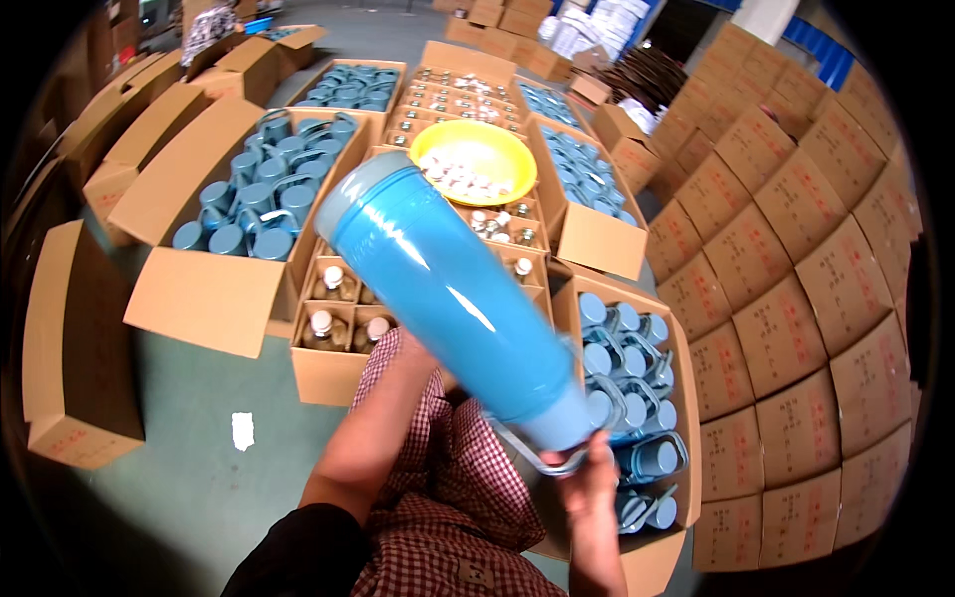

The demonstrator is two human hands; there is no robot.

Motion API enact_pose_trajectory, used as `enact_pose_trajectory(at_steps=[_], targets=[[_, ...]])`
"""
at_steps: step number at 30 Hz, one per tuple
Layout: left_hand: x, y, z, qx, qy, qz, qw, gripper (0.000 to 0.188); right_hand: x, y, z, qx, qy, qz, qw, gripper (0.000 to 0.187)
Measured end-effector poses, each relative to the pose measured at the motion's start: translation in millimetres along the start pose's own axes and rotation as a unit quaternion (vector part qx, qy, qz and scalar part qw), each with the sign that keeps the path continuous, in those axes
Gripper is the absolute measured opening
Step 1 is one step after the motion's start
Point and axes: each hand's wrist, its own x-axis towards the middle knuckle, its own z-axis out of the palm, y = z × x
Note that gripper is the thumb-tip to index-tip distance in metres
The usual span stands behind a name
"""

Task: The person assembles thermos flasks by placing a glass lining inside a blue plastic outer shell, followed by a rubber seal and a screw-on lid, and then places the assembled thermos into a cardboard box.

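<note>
A large blue thermos flask (448, 289) is held tilted in front of me, its wide grey-blue end up to the left. Its narrower light-blue capped end points down to the right, with a thin carrying handle beside it. The fingers of my right hand (589, 483) are closed on this capped end. My left hand (413, 353) reaches to the flask's underside; its fingers are hidden behind the body. Below my right hand, an open carton (686, 428) holds several similar blue flasks (629, 358). Glass bottles with white tops (333, 282) stand in a divided carton (333, 378) beyond my left arm.
A yellow bowl (522, 164) of small whitish pieces rests on the divided cartons. More blue flasks fill cartons at the left (269, 179) and far right (577, 164). Stacked sealed cartons (796, 269) wall off the right. White paper (243, 431) lies on the green floor.
</note>
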Motion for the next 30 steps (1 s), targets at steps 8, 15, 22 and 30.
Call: enact_pose_trajectory(at_steps=[8,15,22,30], targets=[[-73,96,-35,0.369,0.162,0.037,0.915,0.028,-21,4,41,-0.268,-0.413,0.195,0.848,0.014],[-56,58,-58,0.550,0.001,-0.087,0.831,0.032,53,-55,175,-0.275,-0.311,-0.408,0.813,0.028],[-56,64,-76,0.576,0.028,-0.101,0.810,0.037,125,-16,210,-0.482,-0.416,-0.368,0.678,0.052],[-58,77,-69,0.568,0.053,-0.062,0.819,0.043,89,-15,263,-0.391,-0.440,-0.364,0.722,0.050]])
